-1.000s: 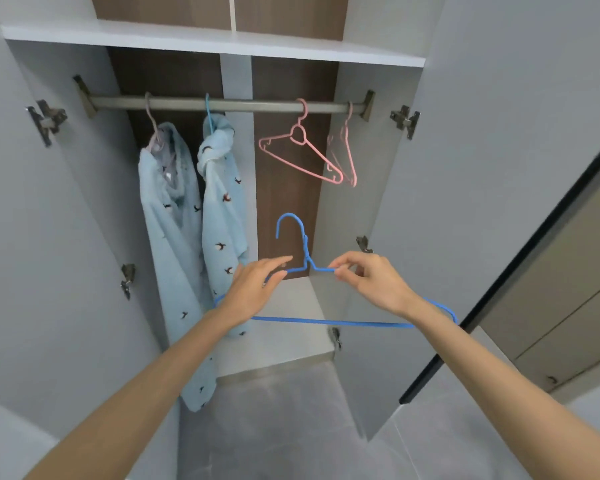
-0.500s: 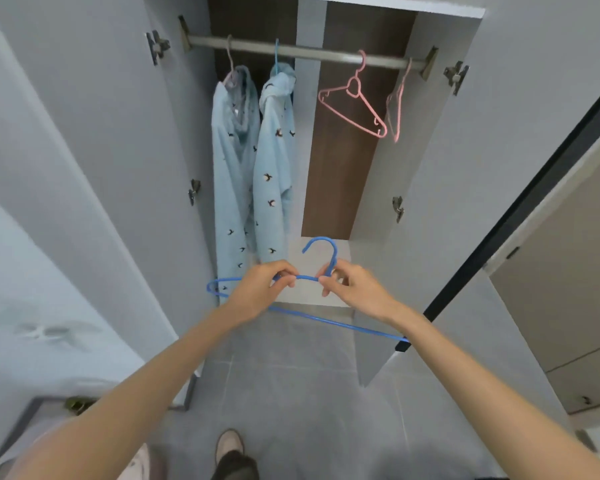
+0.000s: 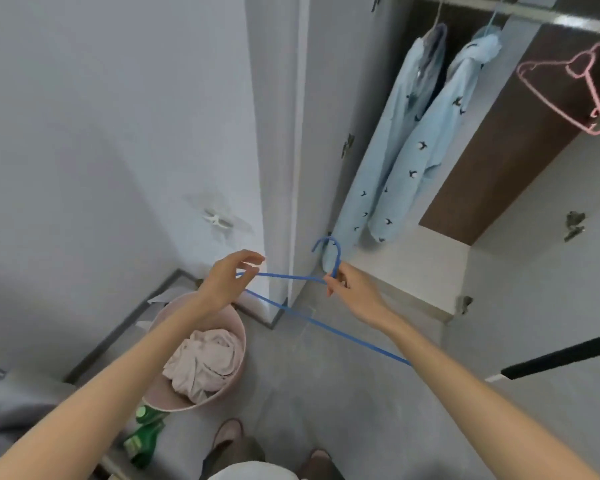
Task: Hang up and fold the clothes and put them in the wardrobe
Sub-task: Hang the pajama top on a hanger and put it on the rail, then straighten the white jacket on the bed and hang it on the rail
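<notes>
A thin blue wire hanger (image 3: 326, 327) is held in the air before the open white wardrobe (image 3: 326, 98), with its hook uppermost and its long bar slanting down to the right. Its neck, just under the hook, is pinched by the curled fingers of the right hand (image 3: 355, 294). Its left shoulder is pinched between thumb and fingers of the left hand (image 3: 227, 280).

Below the left forearm a round pink plastic basket (image 3: 238, 327) is set on the grey floor (image 3: 326, 393), and crumpled pale pink cloth (image 3: 205, 358) is heaped inside it. A green bottle (image 3: 146, 427) is seen just beside the basket.

Inside the wardrobe two light blue bird-print garments (image 3: 406, 150) are hung from the metal rail (image 3: 534, 12), near a pink plastic hanger (image 3: 591, 81).
</notes>
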`<state>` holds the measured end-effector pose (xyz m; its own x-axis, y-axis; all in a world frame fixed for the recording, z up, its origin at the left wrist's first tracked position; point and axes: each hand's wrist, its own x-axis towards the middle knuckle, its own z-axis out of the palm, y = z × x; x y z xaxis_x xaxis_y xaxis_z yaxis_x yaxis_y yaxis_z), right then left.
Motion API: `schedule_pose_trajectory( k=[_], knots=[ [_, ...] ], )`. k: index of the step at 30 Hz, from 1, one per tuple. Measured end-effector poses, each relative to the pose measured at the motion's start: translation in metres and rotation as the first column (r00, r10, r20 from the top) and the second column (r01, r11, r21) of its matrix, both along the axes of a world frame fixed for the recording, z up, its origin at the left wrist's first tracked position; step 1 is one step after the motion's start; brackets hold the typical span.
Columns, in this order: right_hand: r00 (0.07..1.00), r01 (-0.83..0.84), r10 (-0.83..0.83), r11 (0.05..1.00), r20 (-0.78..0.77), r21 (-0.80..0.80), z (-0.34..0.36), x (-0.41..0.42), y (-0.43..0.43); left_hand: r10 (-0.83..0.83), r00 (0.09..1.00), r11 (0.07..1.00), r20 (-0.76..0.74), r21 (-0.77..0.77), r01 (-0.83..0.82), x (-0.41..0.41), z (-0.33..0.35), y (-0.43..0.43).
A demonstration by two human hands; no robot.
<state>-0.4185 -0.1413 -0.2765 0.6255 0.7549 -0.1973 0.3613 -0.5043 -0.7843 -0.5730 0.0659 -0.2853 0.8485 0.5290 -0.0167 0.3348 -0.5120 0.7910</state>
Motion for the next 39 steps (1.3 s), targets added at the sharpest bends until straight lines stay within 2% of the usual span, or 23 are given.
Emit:
schedule_pose_trajectory(
  k=[3, 11, 16, 22, 28, 35, 39],
  knots=[
    [0.999, -0.028, 0.027, 0.999, -0.037, -0.042, -0.019, -0.026, 0.042, 0.109, 0.99, 0.992, -0.091, -0.06, -0.115, -0.051, -0.022, 0.04],
    [0.989, 0.085, -0.101, 0.987, -0.111, -0.139, -0.088, -0.087, 0.145, 0.171, 0.94, 0.971, -0.295, -0.112, -0.212, -0.163, -0.084, 0.147],
    [0.967, 0.161, -0.189, 0.973, -0.17, -0.166, -0.123, -0.111, 0.191, 0.199, 0.901, 0.937, -0.385, -0.196, -0.29, -0.193, -0.124, 0.187],
    [0.93, 0.198, -0.234, 0.969, -0.285, -0.147, -0.168, -0.129, 0.219, 0.217, 0.848, 0.892, -0.484, -0.256, -0.374, -0.212, -0.189, 0.191],
    [0.912, 0.19, -0.197, 0.98, -0.359, -0.055, -0.234, -0.138, 0.23, 0.24, 0.802, 0.847, -0.546, -0.287, -0.448, -0.222, -0.287, 0.176],
    [0.922, 0.19, -0.157, 0.98, -0.354, 0.059, -0.36, -0.136, 0.251, 0.276, 0.778, 0.819, -0.565, -0.285, -0.498, -0.211, -0.453, 0.184],
    [0.948, 0.143, -0.108, 0.985, -0.3, 0.098, -0.425, -0.13, 0.26, 0.296, 0.748, 0.757, -0.593, -0.331, -0.563, -0.193, -0.542, 0.191]
  ],
)
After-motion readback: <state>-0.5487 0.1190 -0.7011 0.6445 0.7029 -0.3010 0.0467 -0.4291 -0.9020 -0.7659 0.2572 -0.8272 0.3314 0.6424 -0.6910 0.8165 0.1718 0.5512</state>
